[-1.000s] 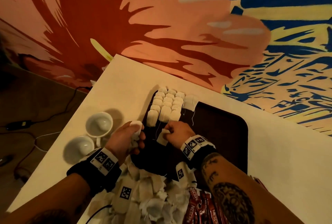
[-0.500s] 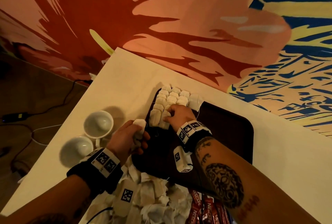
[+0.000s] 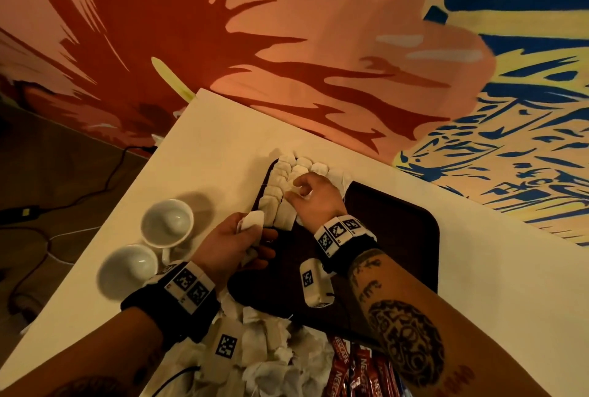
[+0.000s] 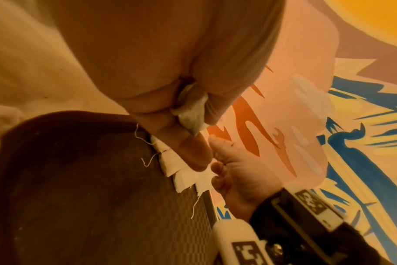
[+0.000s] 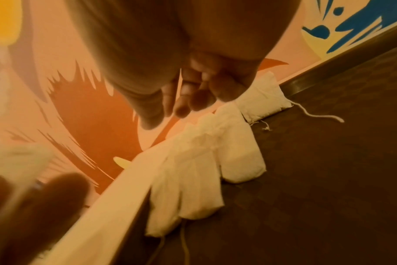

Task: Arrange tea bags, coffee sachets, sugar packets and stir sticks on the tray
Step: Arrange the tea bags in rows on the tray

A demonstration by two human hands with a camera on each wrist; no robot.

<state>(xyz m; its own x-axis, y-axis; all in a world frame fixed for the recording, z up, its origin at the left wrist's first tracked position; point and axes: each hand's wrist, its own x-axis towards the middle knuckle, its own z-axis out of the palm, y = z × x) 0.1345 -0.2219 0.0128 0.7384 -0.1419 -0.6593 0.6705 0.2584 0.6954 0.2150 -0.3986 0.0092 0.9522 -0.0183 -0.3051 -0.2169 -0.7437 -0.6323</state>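
Seen from above, a dark brown tray (image 3: pixel 398 237) lies on a pale tabletop (image 3: pixel 223 129) that is set against a painted wall (image 3: pixel 287 30) of orange, red, blue and yellow shapes. The tray's far left corner is filled with rows of white tea bags (image 3: pixel 287 180), packed side by side and touching, some overhanging the tray's far edge. The right half of the tray is bare dark surface, and pale tabletop lies open beyond the tray's right edge.

The right hand (image 3: pixel 315 196) is held over the rows, its fingers loosely curled and its fingertips at the bags; in the right wrist view the fingers (image 5: pixel 181 100) hang just above the bags with nothing gripped. The left hand (image 3: pixel 236 243) is held at the tray's left edge, its grip closed on a single tea bag (image 3: pixel 253 221), which is pinched between thumb and fingers; a second scrap of white shows under its palm.

Two white cups (image 3: pixel 167 221) stand close together on the tabletop left of the tray, close to the tabletop's left edge. A loose heap of tea bags (image 3: pixel 271 358) is piled at the near edge, touching the tray's near rim. Red coffee sachets (image 3: pixel 360 371) lie just right of the heap, and "NESCAFE" can be read on them in white. Black wristbands with square black-and-white coded markers are worn on both wrists. A dark floor with cables (image 3: pixel 47 205) is seen at far left.
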